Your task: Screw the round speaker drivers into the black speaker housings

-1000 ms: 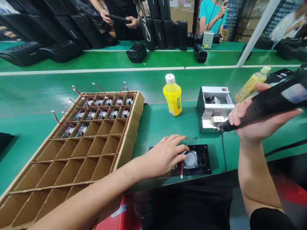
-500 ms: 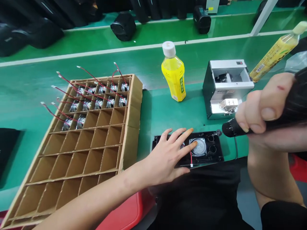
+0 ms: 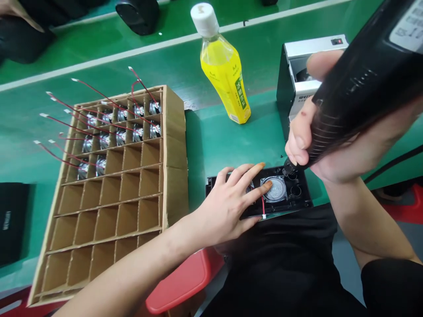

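My left hand (image 3: 236,198) lies with spread fingers over a black speaker housing (image 3: 302,200), a fingertip on the round metal speaker (image 3: 275,189) seated in it. A second speaker is mostly hidden beneath that hand. A short red wire with a white plug (image 3: 263,215) hangs over the housing's near edge. Wrapped round a black electric screwdriver (image 3: 350,101) is my right hand (image 3: 330,163). The tool slants down and its nose is at the speaker's upper right corner; the bit and any screw there are too hidden to make out.
A divided cardboard box (image 3: 175,158) holding several wired speakers in its back rows stands on the left. Behind the housing is a yellow drink bottle (image 3: 228,79). A silver-and-black machine (image 3: 286,88) sits beyond my right hand. Red stools (image 3: 185,281) are below the table edge.
My right hand has brought the screwdriver left, from the housing's right end to the speaker's corner, and tilted it steeper. My left hand has stayed on the housing. The view has shifted.
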A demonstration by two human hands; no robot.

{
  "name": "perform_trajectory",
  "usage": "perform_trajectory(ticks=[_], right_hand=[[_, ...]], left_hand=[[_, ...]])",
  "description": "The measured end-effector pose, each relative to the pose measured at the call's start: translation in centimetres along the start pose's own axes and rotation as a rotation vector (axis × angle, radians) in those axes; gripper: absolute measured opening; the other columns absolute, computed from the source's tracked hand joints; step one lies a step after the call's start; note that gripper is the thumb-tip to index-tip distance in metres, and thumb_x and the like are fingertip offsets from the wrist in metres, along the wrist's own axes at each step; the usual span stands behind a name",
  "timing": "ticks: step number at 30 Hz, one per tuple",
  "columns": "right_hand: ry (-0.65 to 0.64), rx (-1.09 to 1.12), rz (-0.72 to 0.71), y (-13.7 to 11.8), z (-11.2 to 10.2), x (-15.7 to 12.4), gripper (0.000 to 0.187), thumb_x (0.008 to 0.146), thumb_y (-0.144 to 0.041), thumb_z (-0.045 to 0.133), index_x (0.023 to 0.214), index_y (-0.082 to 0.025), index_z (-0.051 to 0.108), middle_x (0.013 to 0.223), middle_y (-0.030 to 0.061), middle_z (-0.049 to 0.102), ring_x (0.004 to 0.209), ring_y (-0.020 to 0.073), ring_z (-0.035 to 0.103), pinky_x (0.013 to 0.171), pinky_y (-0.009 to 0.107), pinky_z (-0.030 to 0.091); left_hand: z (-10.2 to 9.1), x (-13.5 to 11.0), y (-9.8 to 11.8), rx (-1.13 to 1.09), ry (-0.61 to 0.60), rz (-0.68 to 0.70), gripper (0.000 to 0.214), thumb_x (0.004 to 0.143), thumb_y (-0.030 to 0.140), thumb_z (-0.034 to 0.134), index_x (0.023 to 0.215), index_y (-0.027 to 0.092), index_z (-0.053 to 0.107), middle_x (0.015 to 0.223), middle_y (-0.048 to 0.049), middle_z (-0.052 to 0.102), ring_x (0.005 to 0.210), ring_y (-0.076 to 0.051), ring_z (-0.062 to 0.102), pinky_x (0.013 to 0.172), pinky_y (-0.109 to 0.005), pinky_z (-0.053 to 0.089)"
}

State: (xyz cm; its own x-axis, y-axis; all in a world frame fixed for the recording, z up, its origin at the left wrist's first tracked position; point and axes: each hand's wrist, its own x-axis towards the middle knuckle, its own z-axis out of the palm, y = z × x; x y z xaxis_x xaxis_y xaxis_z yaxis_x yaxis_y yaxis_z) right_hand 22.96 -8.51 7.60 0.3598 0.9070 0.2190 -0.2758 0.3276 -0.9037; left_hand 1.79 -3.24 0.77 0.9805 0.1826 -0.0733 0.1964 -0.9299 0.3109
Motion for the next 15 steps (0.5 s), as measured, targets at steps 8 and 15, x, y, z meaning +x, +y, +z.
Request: perform_trajectory(ticks=[8, 15], right_hand=[[-0.162, -0.01, -0.047, 1.6, -1.2, 0.3, 0.085, 0.073, -0.091, 0.067, 0.113, -0.017, 0.053, 0.058, -0.0063, 0.049, 0.043, 0.0124, 0.048, 0.037, 0.023, 0.038], [-0.089, -0.01, -0.048, 2.6, -1.2, 0.0, 0.086, 0.078, -0.096, 0.057, 0.115, -0.018, 0.052, 0.059, -0.0052, 0.05, 0.043, 0.0124, 0.047, 0.038, 0.026, 0.037]], left_hand=[[0.5, -0.1, -0.2, 0.005, 0.034, 0.004, 0.067, 0.091, 0.038, 0.07, 0.154, 0.021, 0.053, 0.171, -0.0216, 0.03, 0.145, -0.047, 0.038, 0.113, -0.065, 0.032], [0.4, -0.2, -0.2, 0.036, 0.038, 0.022, 0.063, 0.094, 0.038, 0.066, 0.152, 0.019, 0.054, 0.168, -0.0253, 0.033, 0.146, -0.046, 0.039, 0.11, -0.065, 0.034]])
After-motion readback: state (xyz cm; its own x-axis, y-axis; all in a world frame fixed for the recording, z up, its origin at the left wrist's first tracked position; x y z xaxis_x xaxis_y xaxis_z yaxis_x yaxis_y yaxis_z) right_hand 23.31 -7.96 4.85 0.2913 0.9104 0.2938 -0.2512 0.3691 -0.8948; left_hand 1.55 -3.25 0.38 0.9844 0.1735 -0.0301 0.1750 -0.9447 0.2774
